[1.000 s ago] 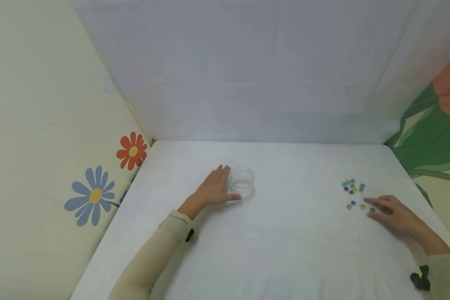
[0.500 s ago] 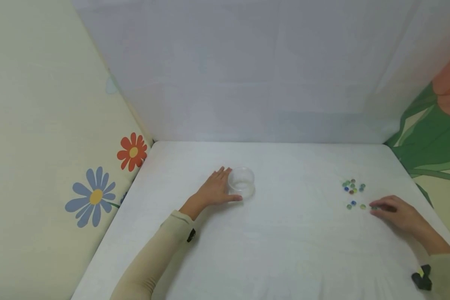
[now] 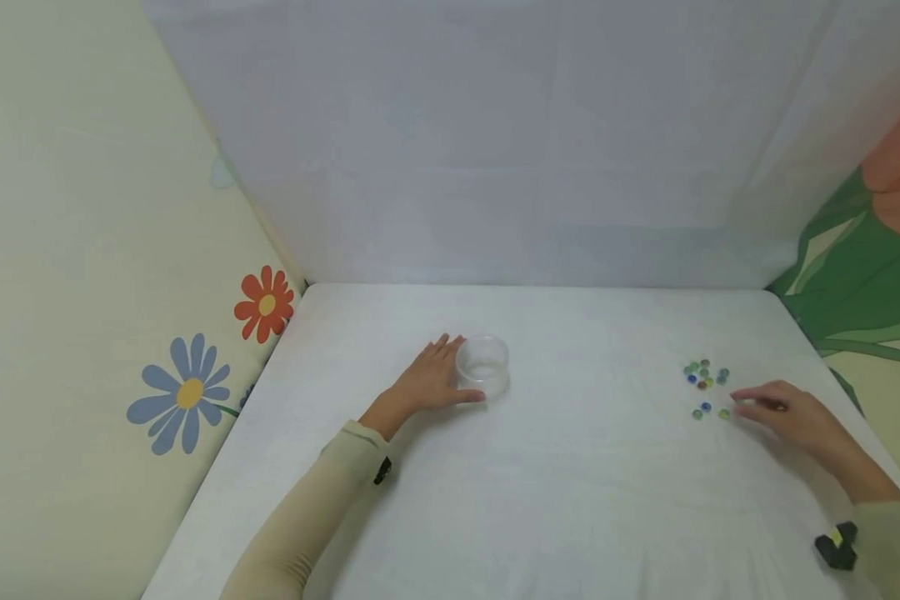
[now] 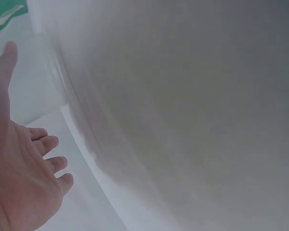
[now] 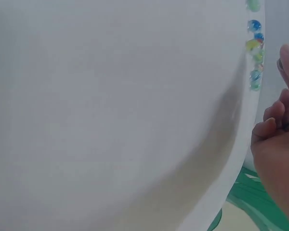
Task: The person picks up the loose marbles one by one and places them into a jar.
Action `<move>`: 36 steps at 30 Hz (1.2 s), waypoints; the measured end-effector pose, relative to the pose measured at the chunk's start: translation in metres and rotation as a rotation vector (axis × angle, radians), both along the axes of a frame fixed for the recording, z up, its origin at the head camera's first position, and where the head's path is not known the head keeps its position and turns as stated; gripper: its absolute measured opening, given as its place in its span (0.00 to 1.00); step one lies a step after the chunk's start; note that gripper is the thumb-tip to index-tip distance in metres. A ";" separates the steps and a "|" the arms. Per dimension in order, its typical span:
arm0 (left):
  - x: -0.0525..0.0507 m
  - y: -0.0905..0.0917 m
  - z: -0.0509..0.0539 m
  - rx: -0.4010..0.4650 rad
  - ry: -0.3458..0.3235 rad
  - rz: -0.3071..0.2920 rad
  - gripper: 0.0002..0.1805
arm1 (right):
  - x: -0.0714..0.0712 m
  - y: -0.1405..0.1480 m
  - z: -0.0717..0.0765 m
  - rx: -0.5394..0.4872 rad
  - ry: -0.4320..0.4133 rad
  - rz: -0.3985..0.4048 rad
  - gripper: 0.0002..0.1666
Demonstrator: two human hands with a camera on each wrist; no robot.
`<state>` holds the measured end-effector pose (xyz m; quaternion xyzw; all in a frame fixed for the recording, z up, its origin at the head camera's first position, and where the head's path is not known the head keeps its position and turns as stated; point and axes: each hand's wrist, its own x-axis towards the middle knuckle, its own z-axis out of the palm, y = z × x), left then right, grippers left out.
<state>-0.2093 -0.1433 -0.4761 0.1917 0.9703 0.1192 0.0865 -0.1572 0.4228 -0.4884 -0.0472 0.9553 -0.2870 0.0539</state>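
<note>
A clear round container (image 3: 497,379) stands on the white table, with my left hand (image 3: 425,382) laid against its left side, thumb at the front and fingers straight. The left wrist view shows that hand (image 4: 26,173) beside the see-through wall (image 4: 36,82). At the right, my right hand (image 3: 798,421) is just above the table, thumb and index finger together. In the right wrist view a small dark marble (image 5: 280,65) shows at the fingertips of that hand (image 5: 279,159). Left of it lie a blue marble (image 3: 706,407) and two greenish ones (image 3: 697,414).
Behind these, several glass marbles (image 3: 704,372) in green, blue, yellow and reddish tones lie in a loose group. A white cloth wall (image 3: 540,167) rises at the table's back edge, with flower-patterned surfaces (image 3: 190,393) at both sides.
My right hand closed on the green marble nearest it and lifted it off the table, shifting slightly left and back. My left hand and the container have stayed in place.
</note>
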 end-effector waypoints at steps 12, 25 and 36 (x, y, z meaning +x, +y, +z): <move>0.001 0.001 0.000 -0.021 0.005 -0.003 0.63 | -0.005 -0.024 0.019 -0.029 0.060 0.051 0.25; 0.000 0.000 -0.002 -0.029 0.016 -0.012 0.63 | -0.014 -0.056 0.034 -0.038 0.040 0.083 0.25; -0.001 0.001 -0.004 -0.031 0.024 -0.002 0.64 | -0.019 -0.081 0.041 -0.095 0.072 0.109 0.26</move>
